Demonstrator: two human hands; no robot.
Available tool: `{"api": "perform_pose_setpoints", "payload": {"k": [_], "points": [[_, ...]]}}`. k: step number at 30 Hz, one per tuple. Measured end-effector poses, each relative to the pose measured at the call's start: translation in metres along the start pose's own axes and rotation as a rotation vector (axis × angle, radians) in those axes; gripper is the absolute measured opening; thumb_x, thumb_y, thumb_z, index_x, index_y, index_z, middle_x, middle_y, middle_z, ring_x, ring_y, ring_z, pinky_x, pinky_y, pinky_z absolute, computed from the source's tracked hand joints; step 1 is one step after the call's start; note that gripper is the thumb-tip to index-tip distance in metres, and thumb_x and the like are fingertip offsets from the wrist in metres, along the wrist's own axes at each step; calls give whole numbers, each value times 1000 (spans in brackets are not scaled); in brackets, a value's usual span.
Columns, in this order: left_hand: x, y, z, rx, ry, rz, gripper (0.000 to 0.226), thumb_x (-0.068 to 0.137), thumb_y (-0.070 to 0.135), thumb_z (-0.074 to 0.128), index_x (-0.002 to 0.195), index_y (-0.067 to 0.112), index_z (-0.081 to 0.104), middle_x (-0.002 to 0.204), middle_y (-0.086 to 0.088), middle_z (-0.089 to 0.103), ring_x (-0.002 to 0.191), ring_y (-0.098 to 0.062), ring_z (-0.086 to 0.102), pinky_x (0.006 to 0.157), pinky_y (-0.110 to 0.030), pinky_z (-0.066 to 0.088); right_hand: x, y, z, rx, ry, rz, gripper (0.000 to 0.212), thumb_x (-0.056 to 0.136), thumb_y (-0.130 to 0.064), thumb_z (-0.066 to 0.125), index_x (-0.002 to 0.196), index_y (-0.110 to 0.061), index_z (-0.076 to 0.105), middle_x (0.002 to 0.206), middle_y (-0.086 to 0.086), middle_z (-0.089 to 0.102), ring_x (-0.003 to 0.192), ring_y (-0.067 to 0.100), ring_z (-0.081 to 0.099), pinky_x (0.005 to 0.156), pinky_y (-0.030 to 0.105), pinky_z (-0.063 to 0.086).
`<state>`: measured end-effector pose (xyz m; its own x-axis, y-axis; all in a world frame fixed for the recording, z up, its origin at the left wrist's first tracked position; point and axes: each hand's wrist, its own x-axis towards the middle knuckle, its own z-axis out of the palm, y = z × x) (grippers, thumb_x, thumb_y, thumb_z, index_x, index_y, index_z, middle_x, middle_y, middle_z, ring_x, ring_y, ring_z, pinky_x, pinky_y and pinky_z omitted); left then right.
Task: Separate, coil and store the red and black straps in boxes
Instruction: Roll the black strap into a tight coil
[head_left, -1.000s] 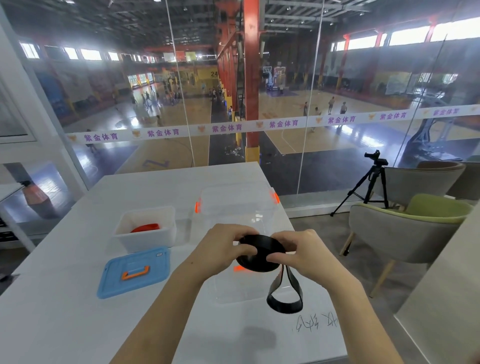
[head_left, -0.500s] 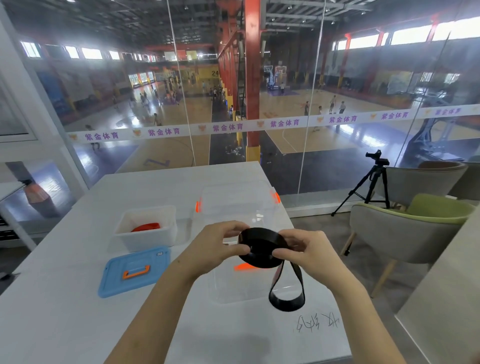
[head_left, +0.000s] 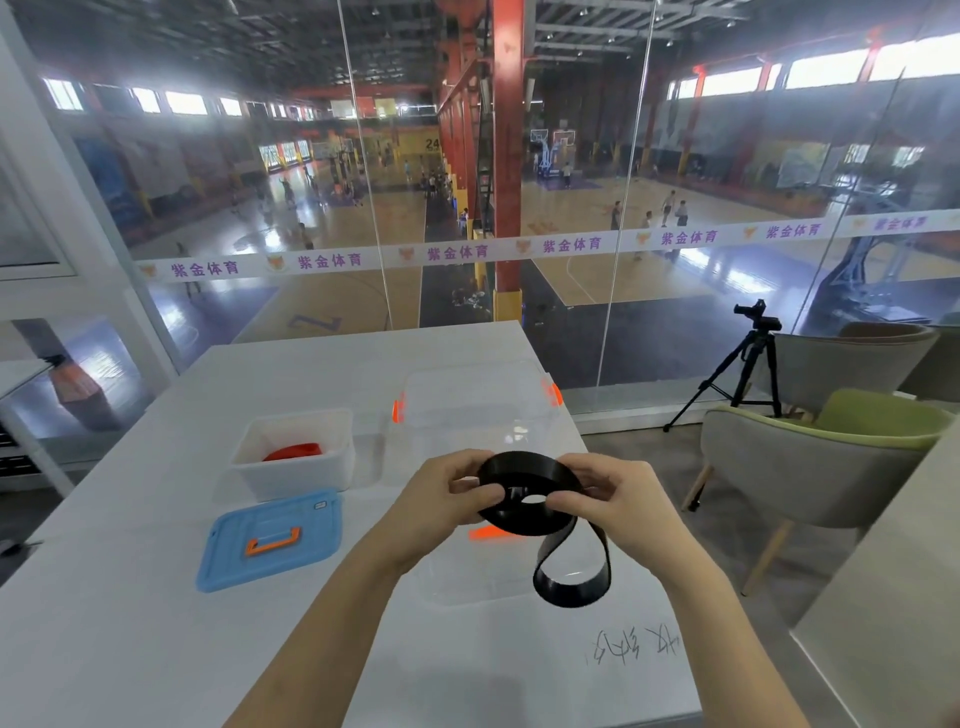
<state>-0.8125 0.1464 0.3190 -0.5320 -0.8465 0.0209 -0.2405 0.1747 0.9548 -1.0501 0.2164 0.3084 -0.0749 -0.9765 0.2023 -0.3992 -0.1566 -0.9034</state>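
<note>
Both hands hold the black strap (head_left: 524, 493) in the air, over the clear box (head_left: 467, 415). The left hand (head_left: 441, 499) pinches the coil's left edge and the right hand (head_left: 618, 504) pinches its right side. The loose tail (head_left: 571, 577) hangs below.

The red strap (head_left: 293, 451) sits in the white box (head_left: 291, 483), with the blue lid (head_left: 270, 540) beside it.

Likely step: winding the last turns. The left pinch should stay firm so the turns don't spring open. The right hand should feed the tail flat, without twist, edges aligned. The coil should then go into the clear box under tension.

Black strap (head_left: 524, 496), red strap (head_left: 293, 451) in white box (head_left: 291, 470), blue lid (head_left: 270, 540).
</note>
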Motion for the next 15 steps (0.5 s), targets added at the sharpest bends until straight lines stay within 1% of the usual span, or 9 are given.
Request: {"api": "perform_pose_setpoints", "payload": {"k": [2,4,6,8,9,11,12,13,15], "points": [[3,-3,-2,190,22,-11,39,91,21,76,126,35,71,124,14,75,122,-7,67,109,-38,51,0,-2,0,-46,-43,18,26,86,-13,85,105,-30,81,93,-5,83,92,14,79,96,44,62],[5,0,-1,347,19,-14,50,84,32,82,130,44,68,128,22,71,124,1,62,110,-35,49,2,-3,1,-110,-84,8,20,86,-18,84,100,-32,80,87,-3,80,87,18,77,90,49,62],[6,4,3,424,-7,15,35,84,34,80,117,43,73,113,21,75,112,4,66,100,-31,53,4,-2,4,-194,-130,-29,14,87,-26,82,98,-33,78,80,-2,76,81,23,73,83,54,59],[6,7,5,362,12,24,21,87,27,79,105,36,76,100,16,77,101,3,70,93,-30,56,6,-3,5,-191,-151,-37,16,87,-26,82,100,-35,78,83,-3,77,82,20,74,84,52,60],[6,8,5,294,27,18,19,87,23,78,103,33,77,98,13,78,99,-1,73,93,-31,59,6,-4,4,-150,-145,-25,20,87,-23,83,103,-35,79,88,-4,79,86,17,76,88,48,61],[3,8,3,136,61,5,17,92,16,73,105,26,77,97,4,79,96,-11,77,92,-35,62,5,-2,-1,-41,-107,6,30,86,-15,84,109,-34,79,98,-5,82,94,15,78,96,42,61],[2,8,3,63,78,4,17,95,14,69,107,24,76,98,0,79,96,-15,78,92,-37,63,4,0,-3,-2,-78,9,32,86,-12,84,111,-31,79,100,-4,83,98,16,78,99,42,60],[0,8,3,2,87,3,19,97,13,67,110,23,76,100,-3,79,98,-17,78,93,-39,63,3,2,-6,28,-49,3,32,87,-9,83,112,-29,79,101,-3,83,100,16,78,100,42,59],[0,7,2,-43,61,-2,21,100,12,64,115,23,74,104,-5,79,102,-17,78,95,-39,62,2,5,-8,51,0,-15,29,88,-7,81,110,-25,80,100,-1,83,100,18,78,100,44,60]]}}
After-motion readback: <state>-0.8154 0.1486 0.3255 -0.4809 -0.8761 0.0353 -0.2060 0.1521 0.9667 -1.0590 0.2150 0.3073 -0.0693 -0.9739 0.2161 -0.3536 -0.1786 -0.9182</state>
